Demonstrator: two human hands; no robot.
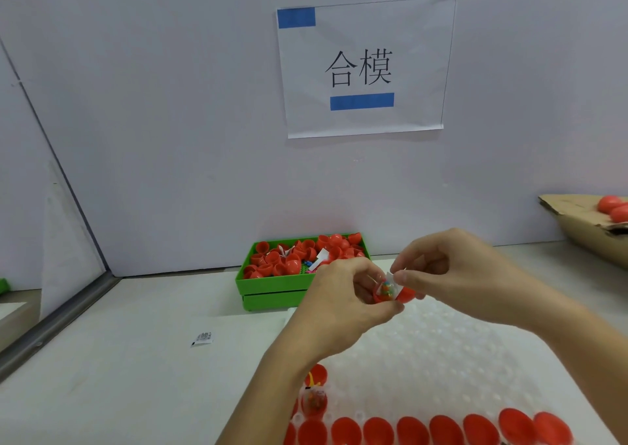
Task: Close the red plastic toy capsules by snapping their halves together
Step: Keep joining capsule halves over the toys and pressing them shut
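Our left hand [343, 295] cups an open red plastic capsule half [385, 293] with a small toy packet inside, fingers curled round it above the white bubbled tray [441, 349]. Our right hand [452, 268] pinches the packet's white paper slip [390, 279] at the capsule's rim. Closed red plastic capsules [441, 429] line the tray's near edge; a green plastic bin [272, 288] of red halves sits beyond.

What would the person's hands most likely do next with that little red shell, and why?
Probably tuck the white paper slip down into the open capsule half before capping it. The left hand holds that half, with a colourful toy showing inside, while the right hand pinches the slip, which sticks up above the rim. A second red half sits just beside it, seemingly ready to snap on.
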